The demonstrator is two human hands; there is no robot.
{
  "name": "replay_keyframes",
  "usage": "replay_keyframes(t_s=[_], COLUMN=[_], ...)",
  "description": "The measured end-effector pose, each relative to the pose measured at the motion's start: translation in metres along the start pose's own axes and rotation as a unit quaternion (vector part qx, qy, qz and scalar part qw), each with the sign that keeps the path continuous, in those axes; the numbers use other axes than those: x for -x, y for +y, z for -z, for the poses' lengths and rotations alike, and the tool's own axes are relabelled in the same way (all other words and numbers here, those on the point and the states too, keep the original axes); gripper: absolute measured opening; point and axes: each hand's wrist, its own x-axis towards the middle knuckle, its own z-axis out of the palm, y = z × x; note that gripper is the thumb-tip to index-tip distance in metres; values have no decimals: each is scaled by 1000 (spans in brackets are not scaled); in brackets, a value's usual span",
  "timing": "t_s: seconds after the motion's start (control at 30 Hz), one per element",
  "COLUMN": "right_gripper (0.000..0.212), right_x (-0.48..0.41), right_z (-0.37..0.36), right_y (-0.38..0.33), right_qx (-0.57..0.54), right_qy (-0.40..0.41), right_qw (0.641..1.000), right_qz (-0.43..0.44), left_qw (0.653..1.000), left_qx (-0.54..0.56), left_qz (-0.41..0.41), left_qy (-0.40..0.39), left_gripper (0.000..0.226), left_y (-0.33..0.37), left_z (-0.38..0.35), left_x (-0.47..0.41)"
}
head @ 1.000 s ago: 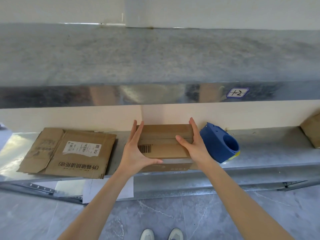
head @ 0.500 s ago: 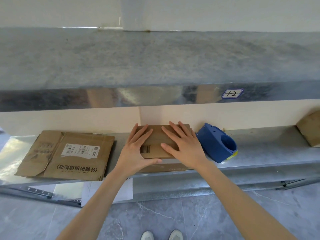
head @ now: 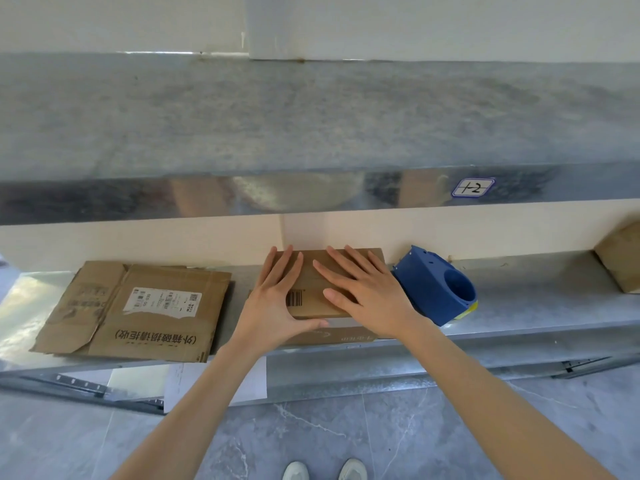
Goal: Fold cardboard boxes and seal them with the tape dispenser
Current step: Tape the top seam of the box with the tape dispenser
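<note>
A small brown cardboard box [head: 313,287] with a barcode on top stands on the lower metal shelf [head: 540,306], in the middle. My left hand [head: 273,299] lies flat on its left part, fingers straight, thumb hooked over the front edge. My right hand [head: 363,292] presses flat on the right part of its top flaps, fingers spread. A blue tape dispenser [head: 440,289] with a yellow roll lies just to the right of the box, untouched.
A flattened cardboard box [head: 138,310] with a white label lies on the shelf to the left. Another brown box [head: 621,261] sits at the far right edge. An upper metal shelf [head: 311,133] overhangs the work area. Paper sheets [head: 214,382] hang below.
My hands went from gripping the box's sides to lying flat on its top. The right hand moved up over the flaps and now presses them down.
</note>
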Motion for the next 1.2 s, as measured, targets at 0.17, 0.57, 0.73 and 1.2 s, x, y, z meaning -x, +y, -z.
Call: replay_keyframes(t_s=[0.17,0.57,0.73,1.2], right_gripper=[72,92,92,72], right_x=[3,7,10,6], right_z=[-4,-13,-9,6], right_y=[-5,3,4,26], right_qx=[-49,-390,-433,-455], right_qy=[61,178,164,113], right_qw=[993,881,862,864], right_qz=[-83,-199,-209,-184], left_qw=[995,970,968,976], left_qx=[88,220,234,196], left_qz=[12,60,65,56], left_qy=[47,81,62,80], left_gripper=[123,128,128,117], left_y=[0,2,3,-12], left_z=[-6,-9,-5,13], left_x=[3,9,9,12])
